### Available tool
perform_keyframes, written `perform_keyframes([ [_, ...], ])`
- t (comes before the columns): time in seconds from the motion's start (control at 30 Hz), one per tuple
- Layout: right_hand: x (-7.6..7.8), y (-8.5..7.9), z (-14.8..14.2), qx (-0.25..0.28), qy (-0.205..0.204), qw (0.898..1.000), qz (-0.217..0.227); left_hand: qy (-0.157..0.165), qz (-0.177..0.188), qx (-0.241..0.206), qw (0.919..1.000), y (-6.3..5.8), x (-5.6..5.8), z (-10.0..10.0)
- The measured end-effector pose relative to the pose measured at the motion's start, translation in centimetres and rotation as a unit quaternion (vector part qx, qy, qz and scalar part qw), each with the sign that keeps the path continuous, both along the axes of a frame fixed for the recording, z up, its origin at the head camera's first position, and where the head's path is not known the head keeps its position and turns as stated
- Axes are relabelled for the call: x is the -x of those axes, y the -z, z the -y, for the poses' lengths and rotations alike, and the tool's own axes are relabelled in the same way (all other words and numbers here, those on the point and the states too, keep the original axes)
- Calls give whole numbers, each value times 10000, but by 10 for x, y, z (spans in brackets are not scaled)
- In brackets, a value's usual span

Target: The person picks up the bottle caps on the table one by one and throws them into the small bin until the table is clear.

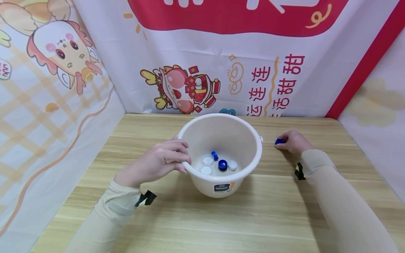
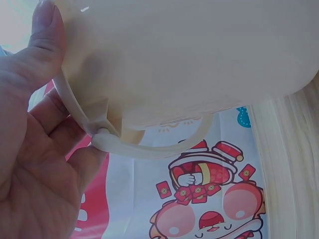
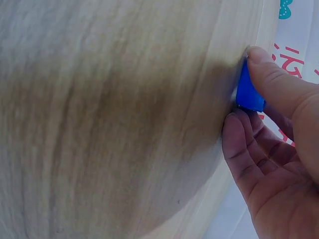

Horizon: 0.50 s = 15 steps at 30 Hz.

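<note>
A cream plastic bucket (image 1: pixel 223 182) stands upright mid-table, a label on its near side. My left hand (image 1: pixel 161 160) grips the rim at its left; in the left wrist view the thumb lies against the outer wall, with fingers on the rim's other side by the handle (image 2: pixel 149 151). Inside the bucket lie blue bottle caps (image 1: pixel 223 164) and several white bottle caps (image 1: pixel 206 170). To the right of the bucket, my right hand (image 1: pixel 295 141) pinches a blue bottle cap (image 3: pixel 249 89) between thumb and fingers at the tabletop.
The wood-grain table (image 1: pixel 253 225) ends at a printed cloth backdrop (image 1: pixel 240 45) behind the bucket. Cloth walls rise on the left (image 1: pixel 63 116) and right (image 1: pixel 376 105). A black wrist device (image 1: pixel 146 198) hangs by the left sleeve, another (image 1: pixel 300 171) by the right.
</note>
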State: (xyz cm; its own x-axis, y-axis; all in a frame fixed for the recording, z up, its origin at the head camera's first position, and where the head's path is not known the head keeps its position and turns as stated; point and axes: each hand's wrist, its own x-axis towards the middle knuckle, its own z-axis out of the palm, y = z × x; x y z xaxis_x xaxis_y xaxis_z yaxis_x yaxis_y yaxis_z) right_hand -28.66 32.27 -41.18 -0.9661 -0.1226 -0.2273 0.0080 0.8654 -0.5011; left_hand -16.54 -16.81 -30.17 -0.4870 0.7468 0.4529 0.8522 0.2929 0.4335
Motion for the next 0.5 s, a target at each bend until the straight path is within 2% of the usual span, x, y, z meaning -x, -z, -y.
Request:
perform_keyframes([
  [0.37,-1,-2,-1,-104,-294,9993,-226,-5,-1,73,10000,0,0,0],
  [0.5,-8,-15,3,-170,-506,9975,-468,-5,19,85,10000,-1,-1,0],
])
